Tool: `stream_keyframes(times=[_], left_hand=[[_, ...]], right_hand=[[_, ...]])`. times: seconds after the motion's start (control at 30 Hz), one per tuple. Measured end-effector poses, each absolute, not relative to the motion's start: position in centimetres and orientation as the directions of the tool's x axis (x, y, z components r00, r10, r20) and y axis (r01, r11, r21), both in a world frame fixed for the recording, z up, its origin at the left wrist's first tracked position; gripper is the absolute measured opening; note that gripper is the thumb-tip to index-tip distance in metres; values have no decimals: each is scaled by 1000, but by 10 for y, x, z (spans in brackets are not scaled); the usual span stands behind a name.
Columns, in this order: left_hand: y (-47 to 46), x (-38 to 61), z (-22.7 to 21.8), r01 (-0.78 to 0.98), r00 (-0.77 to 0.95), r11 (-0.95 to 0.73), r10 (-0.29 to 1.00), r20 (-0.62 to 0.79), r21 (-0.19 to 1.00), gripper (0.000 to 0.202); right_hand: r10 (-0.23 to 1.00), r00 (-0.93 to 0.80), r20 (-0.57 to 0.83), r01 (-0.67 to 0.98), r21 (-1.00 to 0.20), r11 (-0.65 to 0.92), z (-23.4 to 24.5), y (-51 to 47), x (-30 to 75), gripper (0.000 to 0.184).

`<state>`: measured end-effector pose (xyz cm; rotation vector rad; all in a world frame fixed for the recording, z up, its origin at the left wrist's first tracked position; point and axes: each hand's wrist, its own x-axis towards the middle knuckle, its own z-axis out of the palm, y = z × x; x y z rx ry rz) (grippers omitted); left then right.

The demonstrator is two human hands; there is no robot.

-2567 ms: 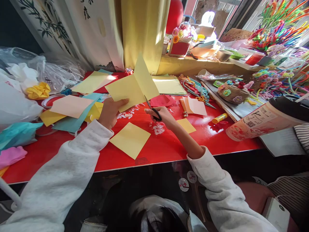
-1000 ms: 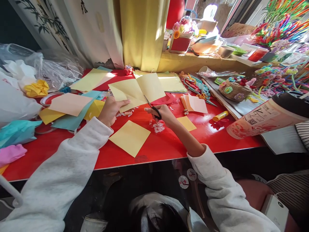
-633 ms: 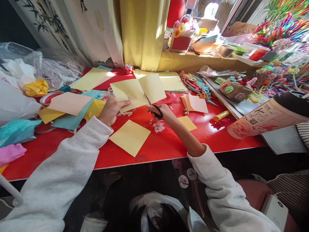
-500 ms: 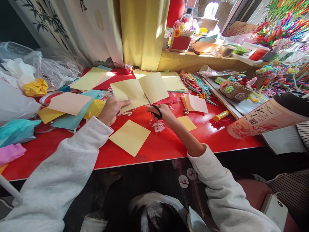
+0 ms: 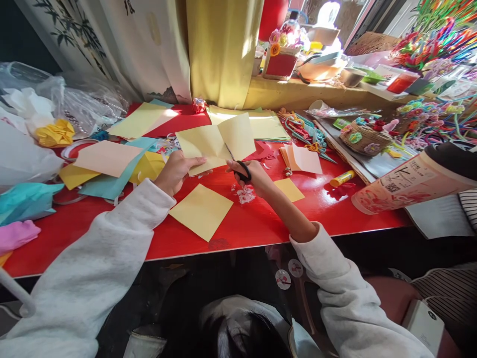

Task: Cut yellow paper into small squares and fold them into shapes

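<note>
Your folded yellow sheet (image 5: 199,141) has come down, its right half lowered from upright.
Between the red surface's (image 5: 261,223) near and far edges, your left hand (image 5: 176,171) pinches its near-left corner; your right hand (image 5: 257,176) grips scissors (image 5: 246,169) at the crease, so cutting seems underway.

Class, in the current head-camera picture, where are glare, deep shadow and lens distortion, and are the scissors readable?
Head view: an object by the window is blown out white; glare spots the red table near the yellow tube. Head view: deep shadow below the table's front; the cup looks stretched toward the right. Head view: scissors readable, fine detail soft.
</note>
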<state>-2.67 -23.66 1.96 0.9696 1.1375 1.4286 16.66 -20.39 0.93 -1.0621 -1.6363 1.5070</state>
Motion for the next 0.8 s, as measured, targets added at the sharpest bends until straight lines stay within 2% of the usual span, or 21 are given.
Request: stream_keyframes(times=[0.17,0.6,0.8], left_hand=[[-236,-27,17,-212,-151,-22,988,-10,977,20],[-236,-28,16,-210,-101,3,995,-25,978,24],[-237,-28,17,-204,-73,25,996,-41,979,25]], right_hand=[[894,-448,-14,115,-993,42,10,-205,167,50],[903,-429,-36,122,-992,18,10,-205,166,49],[899,-439,-10,135,-989,55,10,-205,166,45]])
